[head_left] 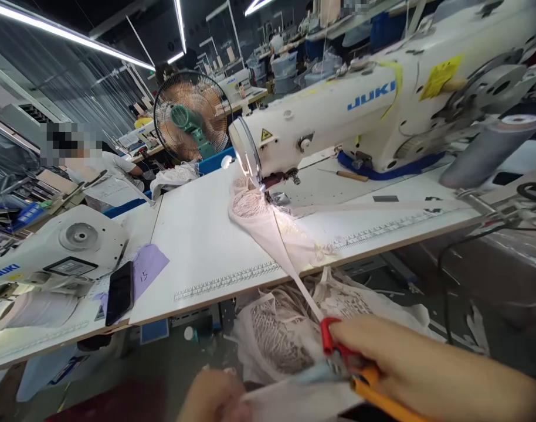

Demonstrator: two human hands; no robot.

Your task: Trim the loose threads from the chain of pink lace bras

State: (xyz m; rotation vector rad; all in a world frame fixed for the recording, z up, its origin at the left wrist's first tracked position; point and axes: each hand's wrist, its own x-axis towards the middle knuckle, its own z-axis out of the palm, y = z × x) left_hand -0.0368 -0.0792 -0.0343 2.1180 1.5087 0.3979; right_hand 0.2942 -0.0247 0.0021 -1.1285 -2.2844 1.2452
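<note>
The right hand (pixel 395 357), entering from 4 o'clock in the head view, was closed around a pair of scissors (pixel 345 357) with red and orange handles. The blades pointed toward 9 o'clock and met a white elastic strip (pixel 289 266). The strip ran taut from the scissors toward 11 o'clock, over the table edge, up to the needle area of the white sewing machine (pixel 360 111).

The left hand (pixel 215 398), at 6 o'clock in the frame, was blurred. Its fingers pinched the near end of the strip, just at 9 o'clock of the blades.

Lace fabric (pixel 250 205) lay under the presser foot. More lace hung below the white table (pixel 197 246), directly behind the scissors.

At 9 o'clock on the table lay a black phone (pixel 119 292) on a purple paper (pixel 147 266), beside a second sewing machine (pixel 52 246). A fan (pixel 191 117) stood at 11 o'clock behind the table. A person in a white top (pixel 96 161) sat at 10 o'clock.
</note>
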